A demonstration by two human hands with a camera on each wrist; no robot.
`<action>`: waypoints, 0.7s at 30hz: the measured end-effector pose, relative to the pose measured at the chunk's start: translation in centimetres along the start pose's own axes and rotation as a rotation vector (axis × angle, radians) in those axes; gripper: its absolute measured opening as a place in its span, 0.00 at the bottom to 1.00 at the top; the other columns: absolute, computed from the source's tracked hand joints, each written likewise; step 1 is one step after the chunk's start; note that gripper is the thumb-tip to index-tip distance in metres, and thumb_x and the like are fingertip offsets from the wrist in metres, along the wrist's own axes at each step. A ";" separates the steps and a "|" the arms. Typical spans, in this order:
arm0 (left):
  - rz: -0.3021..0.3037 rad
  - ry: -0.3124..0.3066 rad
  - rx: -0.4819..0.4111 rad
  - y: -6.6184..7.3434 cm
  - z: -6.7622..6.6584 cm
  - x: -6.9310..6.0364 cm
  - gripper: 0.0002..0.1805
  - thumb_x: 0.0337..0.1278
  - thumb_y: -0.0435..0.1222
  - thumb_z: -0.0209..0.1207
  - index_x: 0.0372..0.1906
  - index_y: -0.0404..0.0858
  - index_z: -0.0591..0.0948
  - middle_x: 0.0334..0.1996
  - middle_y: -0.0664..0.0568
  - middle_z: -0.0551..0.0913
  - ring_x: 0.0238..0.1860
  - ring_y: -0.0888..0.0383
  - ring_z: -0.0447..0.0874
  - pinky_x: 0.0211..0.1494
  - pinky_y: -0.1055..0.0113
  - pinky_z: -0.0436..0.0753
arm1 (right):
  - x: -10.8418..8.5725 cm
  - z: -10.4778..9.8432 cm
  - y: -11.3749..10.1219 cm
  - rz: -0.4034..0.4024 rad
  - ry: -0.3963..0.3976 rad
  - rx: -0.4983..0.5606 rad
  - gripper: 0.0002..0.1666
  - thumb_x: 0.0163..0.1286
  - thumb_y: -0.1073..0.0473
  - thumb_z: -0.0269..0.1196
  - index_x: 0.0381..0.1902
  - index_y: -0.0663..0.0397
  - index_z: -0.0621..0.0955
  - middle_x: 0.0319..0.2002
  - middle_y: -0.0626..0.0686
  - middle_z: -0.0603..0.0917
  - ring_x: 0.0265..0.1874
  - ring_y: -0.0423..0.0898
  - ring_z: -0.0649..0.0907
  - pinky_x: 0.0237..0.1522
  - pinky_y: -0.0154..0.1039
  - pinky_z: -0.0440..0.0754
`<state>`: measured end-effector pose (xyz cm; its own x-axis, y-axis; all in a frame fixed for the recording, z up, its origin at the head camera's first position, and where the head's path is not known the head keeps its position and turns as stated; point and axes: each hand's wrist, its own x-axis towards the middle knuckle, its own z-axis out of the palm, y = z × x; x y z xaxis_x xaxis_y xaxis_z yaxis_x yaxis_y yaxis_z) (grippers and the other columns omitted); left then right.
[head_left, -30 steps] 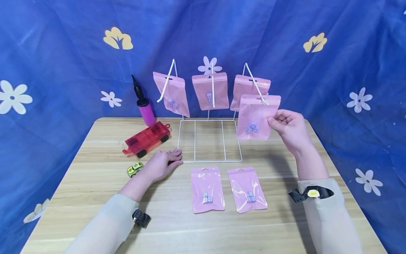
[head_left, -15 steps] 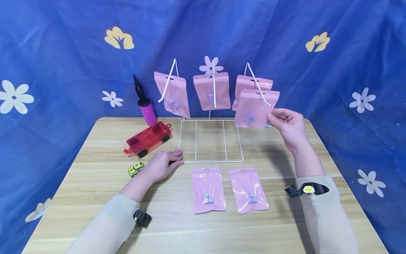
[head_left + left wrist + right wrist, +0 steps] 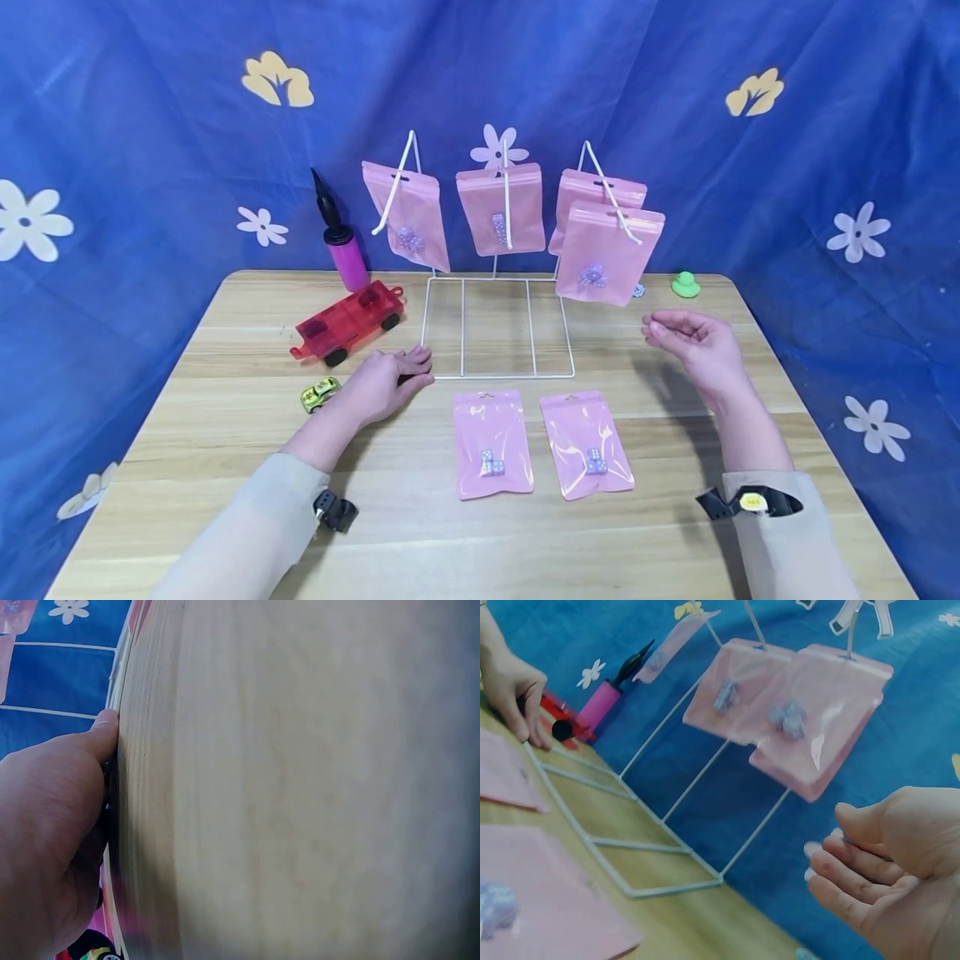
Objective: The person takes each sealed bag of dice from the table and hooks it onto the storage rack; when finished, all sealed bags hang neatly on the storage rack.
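The left hand rests at the front left corner of the white wire rack, fingers on the wire. Off to the right of the rack, the right hand hangs in the air holding nothing, fingers loosely bent. From the rack's right hook hang two pink bags, the front one near its tip with lilac dice inside. One pink bag is on the middle hook and one on the left hook. Two more bags with dice, a left one and a right one, lie flat before the rack.
Left of the rack are a red toy wagon, a purple pump and a small yellow-green car. A green duck stands at the back right of the wooden table. A blue cloth hangs behind.
The right hand has let go of the front bag and moved down and to the right, leaving the bag hanging on the right hook. The left hand has stayed on the rack.
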<state>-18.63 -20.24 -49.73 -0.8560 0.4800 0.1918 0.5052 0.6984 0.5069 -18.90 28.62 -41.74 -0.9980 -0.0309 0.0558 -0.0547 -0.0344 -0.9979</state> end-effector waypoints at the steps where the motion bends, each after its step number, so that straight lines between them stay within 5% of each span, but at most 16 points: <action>1: -0.001 0.000 0.000 0.0 0.0 0.0 0.19 0.69 0.36 0.70 0.58 0.31 0.87 0.62 0.40 0.83 0.69 0.44 0.77 0.72 0.46 0.74 | -0.4 -0.2 0.4 0.013 -0.007 -0.008 0.20 0.72 0.69 0.71 0.56 0.77 0.81 0.46 0.56 0.92 0.45 0.44 0.91 0.53 0.41 0.86; 13: 0.002 0.005 0.002 0.2 -0.1 0.1 0.18 0.69 0.36 0.70 0.57 0.30 0.87 0.62 0.40 0.83 0.68 0.44 0.78 0.72 0.47 0.74 | -4.2 -1.1 3.1 0.137 -0.124 -0.297 0.29 0.74 0.59 0.72 0.62 0.77 0.79 0.53 0.64 0.89 0.48 0.42 0.90 0.53 0.33 0.86; 21: -0.004 0.002 0.003 0.1 -0.1 0.0 0.18 0.69 0.36 0.70 0.58 0.30 0.87 0.62 0.40 0.83 0.68 0.44 0.78 0.72 0.46 0.74 | -5.8 -0.6 4.6 0.229 -0.211 -0.335 0.26 0.71 0.60 0.74 0.58 0.74 0.82 0.51 0.66 0.88 0.47 0.50 0.91 0.50 0.35 0.87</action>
<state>-18.61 -20.18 -49.57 -0.8583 0.4762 0.1914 0.5021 0.7018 0.5055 -13.42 29.25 -46.67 -0.9591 -0.2038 -0.1965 0.1243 0.3205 -0.9391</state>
